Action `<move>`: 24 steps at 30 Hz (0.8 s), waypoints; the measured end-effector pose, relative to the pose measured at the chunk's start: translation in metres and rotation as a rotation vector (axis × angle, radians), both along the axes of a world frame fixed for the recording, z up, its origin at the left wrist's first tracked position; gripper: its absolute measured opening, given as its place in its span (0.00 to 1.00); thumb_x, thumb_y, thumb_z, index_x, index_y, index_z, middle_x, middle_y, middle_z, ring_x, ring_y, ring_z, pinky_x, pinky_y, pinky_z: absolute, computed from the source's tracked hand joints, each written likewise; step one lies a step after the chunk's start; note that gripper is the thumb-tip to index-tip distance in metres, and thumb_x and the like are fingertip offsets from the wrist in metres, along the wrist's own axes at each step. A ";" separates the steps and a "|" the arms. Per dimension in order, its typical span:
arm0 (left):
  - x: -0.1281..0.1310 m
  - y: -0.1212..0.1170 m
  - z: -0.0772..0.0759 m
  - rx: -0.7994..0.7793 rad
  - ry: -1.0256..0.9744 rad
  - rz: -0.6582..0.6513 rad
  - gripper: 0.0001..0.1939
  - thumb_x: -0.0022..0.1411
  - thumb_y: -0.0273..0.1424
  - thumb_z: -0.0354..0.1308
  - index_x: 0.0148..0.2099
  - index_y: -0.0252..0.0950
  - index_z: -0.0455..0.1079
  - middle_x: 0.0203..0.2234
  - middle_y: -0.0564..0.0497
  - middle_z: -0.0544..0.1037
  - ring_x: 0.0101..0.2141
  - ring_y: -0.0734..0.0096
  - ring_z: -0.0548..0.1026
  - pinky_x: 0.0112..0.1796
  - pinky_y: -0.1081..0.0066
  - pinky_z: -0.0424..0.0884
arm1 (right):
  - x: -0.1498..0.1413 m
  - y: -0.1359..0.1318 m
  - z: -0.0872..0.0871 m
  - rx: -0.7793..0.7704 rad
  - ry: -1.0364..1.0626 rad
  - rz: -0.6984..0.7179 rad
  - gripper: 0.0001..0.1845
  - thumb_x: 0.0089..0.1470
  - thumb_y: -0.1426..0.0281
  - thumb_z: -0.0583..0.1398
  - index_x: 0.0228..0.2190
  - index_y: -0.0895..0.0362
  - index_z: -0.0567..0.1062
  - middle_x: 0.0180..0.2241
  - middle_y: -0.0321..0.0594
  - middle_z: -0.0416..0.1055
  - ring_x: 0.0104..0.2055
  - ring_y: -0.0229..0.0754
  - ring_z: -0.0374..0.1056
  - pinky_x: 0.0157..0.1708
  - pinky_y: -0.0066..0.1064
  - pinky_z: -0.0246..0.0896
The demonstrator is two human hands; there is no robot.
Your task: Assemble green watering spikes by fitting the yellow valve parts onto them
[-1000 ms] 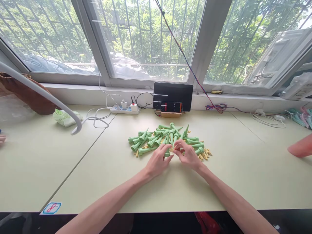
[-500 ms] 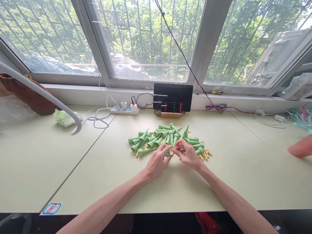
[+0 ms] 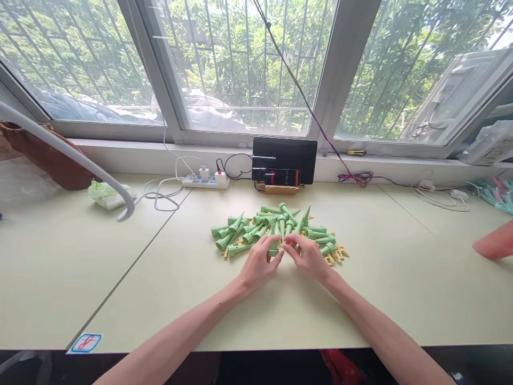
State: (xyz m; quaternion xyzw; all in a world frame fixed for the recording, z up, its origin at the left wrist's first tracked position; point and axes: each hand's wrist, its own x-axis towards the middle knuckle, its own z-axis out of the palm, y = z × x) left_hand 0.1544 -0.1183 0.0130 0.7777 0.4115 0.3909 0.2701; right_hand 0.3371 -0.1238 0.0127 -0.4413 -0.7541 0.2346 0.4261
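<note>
A heap of green plastic cones mixed with small yellow pieces lies on the pale green table, just below the window. My left hand is closed around the wide end of one green cone at the near edge of the heap. My right hand faces it, with thumb and fingers pinched on a small yellow piece held against that cone. Both forearms reach in from the bottom of the view.
A black tablet and a phone stand against the sill behind the heap. A white power strip with cables lies to the left, beside a white curved tube and a crumpled wrapper. Another person's arm shows at the right edge.
The green cone in my left hand has tipped slightly more upright and both hands have drawn a little closer together. Fingers seen at the left edge one second ago are gone.
</note>
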 end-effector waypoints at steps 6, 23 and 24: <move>-0.001 0.001 -0.001 0.014 -0.012 0.006 0.15 0.65 0.32 0.56 0.54 0.41 0.66 0.43 0.50 0.73 0.23 0.82 0.64 0.26 0.76 0.68 | 0.001 0.001 -0.001 0.049 -0.093 0.002 0.08 0.65 0.66 0.55 0.41 0.55 0.73 0.35 0.41 0.73 0.31 0.41 0.68 0.30 0.31 0.63; -0.002 0.001 -0.004 0.009 0.055 -0.027 0.13 0.65 0.33 0.56 0.52 0.41 0.66 0.42 0.51 0.71 0.21 0.84 0.62 0.26 0.75 0.67 | 0.002 0.002 -0.005 0.053 -0.209 0.014 0.15 0.68 0.67 0.50 0.30 0.55 0.69 0.27 0.36 0.63 0.28 0.38 0.58 0.29 0.29 0.53; -0.002 0.001 -0.004 0.011 0.058 -0.028 0.13 0.65 0.33 0.56 0.52 0.41 0.66 0.42 0.51 0.71 0.21 0.84 0.61 0.26 0.75 0.67 | 0.002 0.002 -0.005 0.058 -0.206 0.016 0.15 0.68 0.68 0.50 0.29 0.55 0.68 0.27 0.35 0.62 0.28 0.38 0.58 0.29 0.29 0.52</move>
